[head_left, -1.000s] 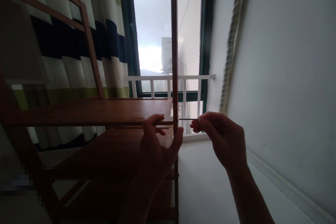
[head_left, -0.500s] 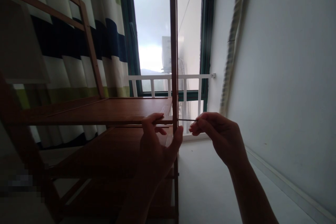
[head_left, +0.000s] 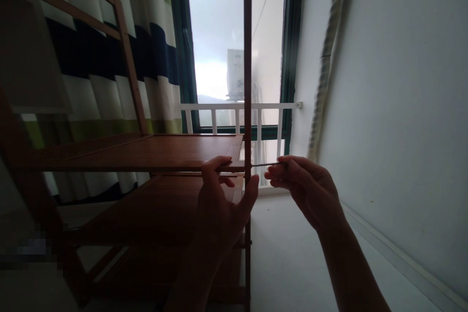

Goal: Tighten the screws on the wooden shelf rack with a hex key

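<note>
My left hand (head_left: 223, 207) is wrapped around the front right corner of a brown wooden shelf board (head_left: 179, 148). Its fingers rest on the board's edge and its thumb lies against the upright post (head_left: 247, 68). From the right, my right hand (head_left: 310, 187) pinches a thin dark metal rod, apparently a hex key (head_left: 265, 164), between thumb and fingers. The rod lies nearly level, its far tip meeting the post's outer side at the height of the board. Whatever sits at that tip is too small to make out.
Lower shelf boards (head_left: 146, 209) of the same rack sit beneath. Behind stand a white railing (head_left: 219, 107) and a green-framed window (head_left: 292, 48). A striped curtain (head_left: 161, 58) hangs at left. The white wall (head_left: 395, 83) with a wrapped pipe (head_left: 326, 53) rises at right.
My right hand's fingers have shifted on the hex key, the thumb and fingers turning slightly. My left hand keeps its hold on the rack. The whole view has moved a little.
</note>
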Demonstrator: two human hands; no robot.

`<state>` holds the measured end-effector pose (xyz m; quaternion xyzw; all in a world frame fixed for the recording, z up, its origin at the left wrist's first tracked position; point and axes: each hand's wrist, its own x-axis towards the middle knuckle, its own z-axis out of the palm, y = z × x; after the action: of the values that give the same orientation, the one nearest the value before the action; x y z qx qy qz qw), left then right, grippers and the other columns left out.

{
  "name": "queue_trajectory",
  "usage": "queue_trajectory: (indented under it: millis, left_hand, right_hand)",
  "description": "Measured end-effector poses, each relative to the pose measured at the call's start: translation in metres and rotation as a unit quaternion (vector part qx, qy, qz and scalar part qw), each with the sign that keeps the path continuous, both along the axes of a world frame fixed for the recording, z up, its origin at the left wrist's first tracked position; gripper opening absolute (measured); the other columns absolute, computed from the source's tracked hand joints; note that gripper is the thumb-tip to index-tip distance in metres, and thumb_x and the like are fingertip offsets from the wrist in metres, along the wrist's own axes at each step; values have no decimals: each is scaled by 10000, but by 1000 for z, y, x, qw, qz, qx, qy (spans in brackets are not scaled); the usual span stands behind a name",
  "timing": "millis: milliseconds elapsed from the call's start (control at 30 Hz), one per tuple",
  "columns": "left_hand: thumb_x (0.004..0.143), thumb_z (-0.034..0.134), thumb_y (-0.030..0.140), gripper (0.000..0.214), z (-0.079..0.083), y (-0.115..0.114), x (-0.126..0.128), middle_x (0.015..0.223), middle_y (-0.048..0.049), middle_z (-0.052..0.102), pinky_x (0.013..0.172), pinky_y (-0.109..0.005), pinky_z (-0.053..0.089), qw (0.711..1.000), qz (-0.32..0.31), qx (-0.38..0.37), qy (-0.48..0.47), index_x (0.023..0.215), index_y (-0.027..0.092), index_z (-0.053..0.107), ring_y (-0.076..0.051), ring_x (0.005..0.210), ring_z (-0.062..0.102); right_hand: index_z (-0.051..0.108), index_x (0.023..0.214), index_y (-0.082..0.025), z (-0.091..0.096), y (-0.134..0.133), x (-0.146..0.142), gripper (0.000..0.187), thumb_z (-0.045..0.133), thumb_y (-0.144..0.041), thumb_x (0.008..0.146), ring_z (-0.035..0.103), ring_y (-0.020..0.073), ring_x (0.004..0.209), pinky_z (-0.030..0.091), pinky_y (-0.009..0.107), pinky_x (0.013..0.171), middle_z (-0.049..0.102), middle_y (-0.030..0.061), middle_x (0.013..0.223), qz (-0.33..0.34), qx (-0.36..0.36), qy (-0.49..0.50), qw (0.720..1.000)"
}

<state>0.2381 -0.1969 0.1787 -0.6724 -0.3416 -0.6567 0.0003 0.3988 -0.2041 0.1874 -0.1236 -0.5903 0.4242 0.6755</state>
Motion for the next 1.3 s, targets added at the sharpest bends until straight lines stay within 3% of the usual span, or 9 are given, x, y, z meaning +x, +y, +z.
queue_trajectory:
  millis: [167,467,700,833,1033,1167,1300]
  left_hand:
    - [747,660,327,470,0,0,0,944,-23,536,652,-304,499,1000,-2,-3,1,1109,219,381,-120,683,542]
    - [752,652,330,461,1,0,-1,938,-19,531,636,-300,496,1000,-1,1,6,1109,228,377,-120,673,547]
    - [748,658,324,464,0,1,0,941,-18,532,647,-300,503,1000,-8,10,-2,1108,227,382,-118,677,546]
    - [750,651,327,461,0,1,0,928,-18,535,650,-308,507,1000,-15,2,-9,1109,222,381,-118,668,540]
    - [737,665,314,476,0,2,0,950,-22,538,657,-306,509,1000,-16,2,-6,1108,230,379,-117,675,546]
    - [735,666,320,468,-1,2,0,985,-30,539,658,-301,507,1000,-18,6,-16,1099,233,385,-117,684,549]
    - [730,673,316,478,-2,4,0,975,-30,543,650,-297,504,1000,-17,8,-12,1102,231,385,-116,679,547]
  right_hand:
    - [663,1050,-294,-8,12,7,211,545,-228,887,677,132,938,572,221,737,729,-15,965,70,39,-30,996]
    - [626,1132,-335,-17,24,9,277,556,-275,871,639,169,1041,582,309,728,696,12,1080,100,83,-54,990]
    - [652,1079,-361,-22,34,0,264,576,-235,861,708,172,827,547,251,571,720,-10,991,77,99,-9,992]
    - [683,1019,-350,-24,34,-5,223,620,-249,831,713,176,769,526,234,511,734,-8,914,50,89,16,995]
    - [694,1026,-335,-19,31,6,226,569,-244,861,676,165,802,536,291,586,716,9,908,-9,121,-32,992]
    - [657,1108,-348,-15,28,19,339,571,-157,841,613,147,871,538,320,708,649,14,957,-63,184,-109,975]
    - [633,1137,-366,-11,22,20,415,628,-125,800,608,147,870,548,342,746,648,8,997,-157,204,-161,953]
